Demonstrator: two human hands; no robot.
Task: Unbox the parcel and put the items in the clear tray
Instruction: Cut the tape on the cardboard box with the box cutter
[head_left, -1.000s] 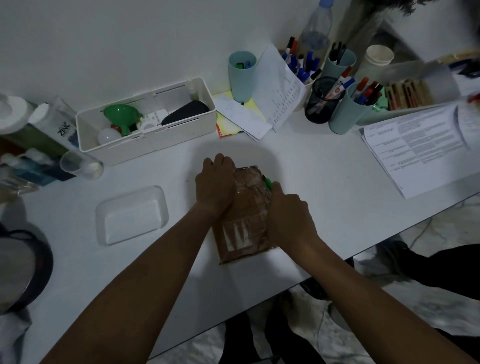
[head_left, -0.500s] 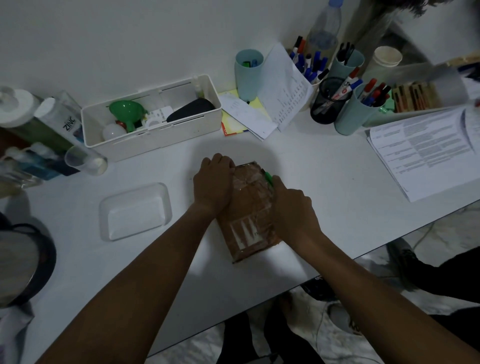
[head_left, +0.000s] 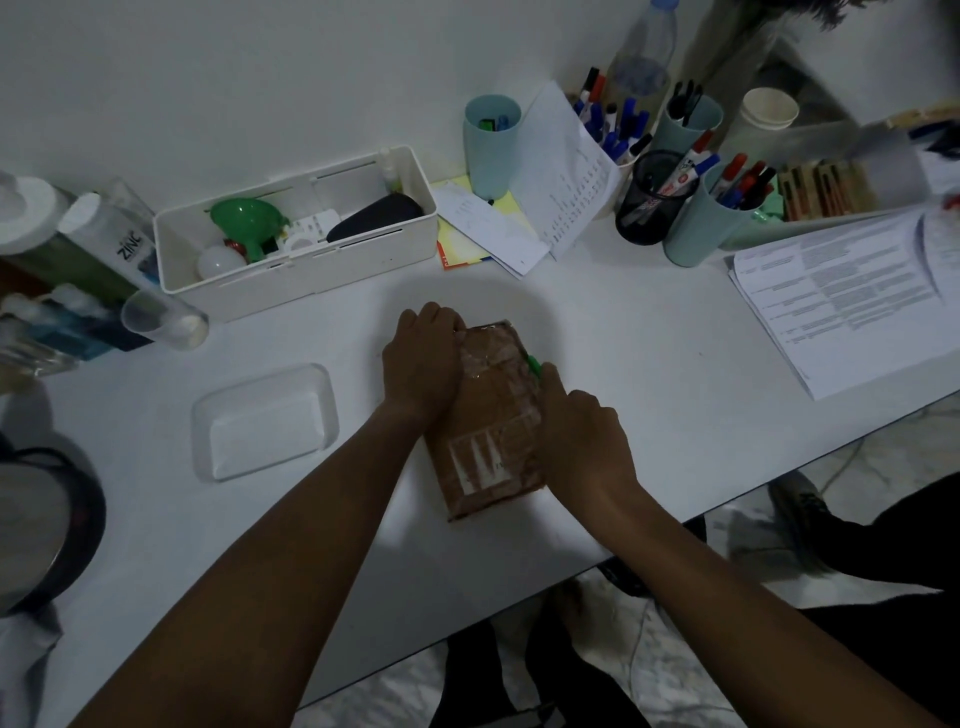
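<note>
The parcel (head_left: 493, 415) lies between your hands: left hand (head_left: 423, 364) curled over its left edge, right hand (head_left: 582, 431) gripping a green tool (head_left: 534, 365) against its right side.

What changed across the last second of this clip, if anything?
Nothing visibly moved; only the view shifts slightly. The left hand still grips the parcel at its far left edge, and the right hand still holds the green tool against the parcel's right side. The clear tray stays to the parcel's left on the table.
</note>
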